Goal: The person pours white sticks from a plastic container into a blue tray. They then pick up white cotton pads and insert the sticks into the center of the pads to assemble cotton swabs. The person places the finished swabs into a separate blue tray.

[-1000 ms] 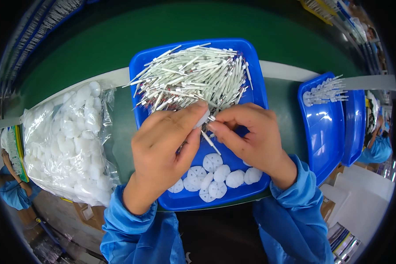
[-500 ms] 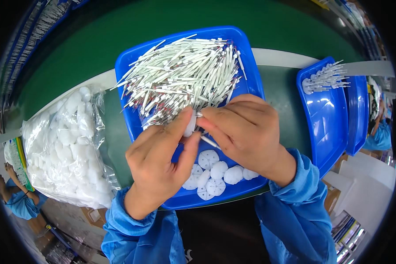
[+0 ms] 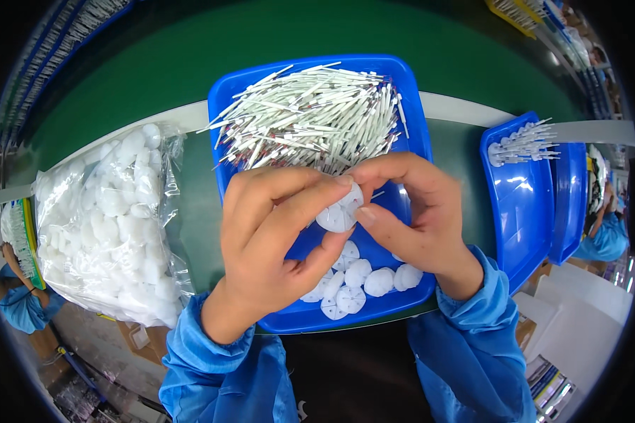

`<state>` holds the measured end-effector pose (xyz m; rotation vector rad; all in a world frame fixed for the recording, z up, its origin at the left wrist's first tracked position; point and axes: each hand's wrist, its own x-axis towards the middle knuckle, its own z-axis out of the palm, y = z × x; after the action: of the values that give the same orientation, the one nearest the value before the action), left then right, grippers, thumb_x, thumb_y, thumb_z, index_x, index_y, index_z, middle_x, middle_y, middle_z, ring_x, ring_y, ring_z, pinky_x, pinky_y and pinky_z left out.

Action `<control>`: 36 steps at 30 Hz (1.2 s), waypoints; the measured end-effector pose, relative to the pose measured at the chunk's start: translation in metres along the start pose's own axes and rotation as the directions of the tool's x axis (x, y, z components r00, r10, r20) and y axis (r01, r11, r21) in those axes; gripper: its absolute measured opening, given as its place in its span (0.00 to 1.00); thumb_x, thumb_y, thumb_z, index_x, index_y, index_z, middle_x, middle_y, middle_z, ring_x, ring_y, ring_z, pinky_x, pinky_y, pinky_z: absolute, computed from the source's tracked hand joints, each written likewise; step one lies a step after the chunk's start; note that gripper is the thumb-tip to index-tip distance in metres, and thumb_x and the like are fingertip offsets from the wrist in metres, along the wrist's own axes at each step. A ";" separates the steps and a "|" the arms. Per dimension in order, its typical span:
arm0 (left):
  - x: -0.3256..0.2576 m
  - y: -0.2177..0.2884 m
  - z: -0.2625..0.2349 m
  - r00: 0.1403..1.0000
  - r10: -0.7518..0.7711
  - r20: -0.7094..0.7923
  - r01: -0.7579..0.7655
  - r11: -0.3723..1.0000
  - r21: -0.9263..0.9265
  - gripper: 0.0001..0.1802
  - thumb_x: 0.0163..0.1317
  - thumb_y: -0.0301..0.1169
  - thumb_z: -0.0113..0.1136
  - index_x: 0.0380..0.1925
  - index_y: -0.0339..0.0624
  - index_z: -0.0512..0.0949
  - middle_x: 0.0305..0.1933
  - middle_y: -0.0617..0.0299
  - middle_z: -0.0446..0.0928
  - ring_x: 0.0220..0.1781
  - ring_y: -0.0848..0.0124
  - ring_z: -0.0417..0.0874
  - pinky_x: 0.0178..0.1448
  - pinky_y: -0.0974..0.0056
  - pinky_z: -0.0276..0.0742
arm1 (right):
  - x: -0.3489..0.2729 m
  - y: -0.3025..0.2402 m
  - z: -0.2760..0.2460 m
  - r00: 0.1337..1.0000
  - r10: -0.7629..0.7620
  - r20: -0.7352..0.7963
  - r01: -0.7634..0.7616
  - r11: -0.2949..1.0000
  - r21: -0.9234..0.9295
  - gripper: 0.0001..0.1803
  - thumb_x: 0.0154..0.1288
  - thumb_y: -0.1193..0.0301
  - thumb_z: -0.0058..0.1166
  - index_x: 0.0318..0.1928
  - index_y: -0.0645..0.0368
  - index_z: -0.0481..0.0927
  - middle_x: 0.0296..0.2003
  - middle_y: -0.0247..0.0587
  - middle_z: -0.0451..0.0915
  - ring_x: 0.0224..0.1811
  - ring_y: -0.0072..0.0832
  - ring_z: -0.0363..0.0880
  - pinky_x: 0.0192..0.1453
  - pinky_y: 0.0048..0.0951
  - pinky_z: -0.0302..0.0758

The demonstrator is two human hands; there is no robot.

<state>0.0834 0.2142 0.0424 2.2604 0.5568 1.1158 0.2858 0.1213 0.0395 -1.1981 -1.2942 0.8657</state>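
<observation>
Above the near half of a blue tray (image 3: pixel 317 61), my left hand (image 3: pixel 264 236) pinches a round white plastic disc (image 3: pixel 336 213) marked with radial lines and small holes. My right hand (image 3: pixel 420 211) grips the same disc at its right edge, between thumb and forefinger. Its other fingers curl behind and are partly hidden. Beyond my hands, a heap of thin white sticks (image 3: pixel 317 116) with dark and reddish ends fills the far part of the tray. Several loose white discs (image 3: pixel 351 299) lie in the tray's near part, below my hands.
Left of the tray lies a clear plastic bag (image 3: pixel 109 233) full of white discs. At right, a blue tray (image 3: pixel 518 211) holds a cluster of discs with sticks attached (image 3: pixel 522 146); another blue tray (image 3: pixel 570 204) adjoins it. Other people's blue sleeves (image 3: pixel 25 307) show at both sides.
The disc has turned from nearly edge-on to showing its face. My right hand has opened out from the stick it pinched and now grips the disc's edge. The view has shifted slightly.
</observation>
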 end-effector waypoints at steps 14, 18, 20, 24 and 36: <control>0.002 0.000 -0.001 0.999 -0.003 0.032 0.005 0.996 -0.085 0.32 0.48 0.18 0.78 0.59 0.37 0.87 0.60 0.51 0.89 0.53 0.55 0.87 0.56 0.56 0.82 | -0.002 0.004 -0.002 1.000 0.028 0.013 -0.029 0.986 0.165 0.21 0.66 0.85 0.72 0.59 0.66 0.86 0.46 0.40 0.90 0.49 0.23 0.90 0.57 0.28 0.84; 0.000 -0.001 0.001 1.000 0.012 0.012 -0.011 0.996 -0.090 0.32 0.49 0.17 0.76 0.60 0.37 0.87 0.59 0.51 0.89 0.53 0.55 0.87 0.57 0.56 0.82 | 0.001 0.005 0.002 1.000 0.012 0.022 -0.016 0.984 0.175 0.22 0.66 0.85 0.71 0.59 0.67 0.84 0.47 0.41 0.90 0.49 0.23 0.89 0.57 0.28 0.85; 0.000 0.000 0.001 1.000 0.016 0.012 -0.015 0.998 -0.067 0.32 0.50 0.17 0.75 0.59 0.37 0.87 0.59 0.52 0.89 0.53 0.55 0.87 0.57 0.56 0.82 | 0.000 0.005 0.002 1.000 0.009 0.022 -0.013 0.982 0.188 0.20 0.67 0.85 0.71 0.59 0.67 0.83 0.48 0.41 0.89 0.49 0.22 0.89 0.57 0.28 0.84; 0.000 -0.002 0.002 0.998 0.049 0.040 -0.046 0.995 -0.083 0.29 0.51 0.18 0.73 0.58 0.37 0.88 0.60 0.53 0.89 0.52 0.55 0.87 0.57 0.56 0.82 | -0.003 0.001 -0.002 0.993 0.115 0.006 -0.114 0.970 0.215 0.14 0.71 0.82 0.69 0.55 0.66 0.84 0.44 0.38 0.90 0.46 0.21 0.89 0.54 0.26 0.84; -0.008 -0.009 -0.003 0.982 -0.188 -0.017 0.166 0.903 -0.397 0.18 0.67 0.23 0.72 0.58 0.38 0.91 0.59 0.50 0.83 0.51 0.66 0.86 0.51 0.64 0.84 | -0.007 -0.016 -0.016 0.943 -0.216 0.254 0.333 0.555 -0.763 0.12 0.58 0.73 0.70 0.44 0.51 0.91 0.42 0.33 0.89 0.45 0.35 0.90 0.50 0.38 0.84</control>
<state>0.0757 0.2174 0.0335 1.7996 0.4956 1.0892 0.2984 0.1083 0.0548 -1.5622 -2.0357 0.0664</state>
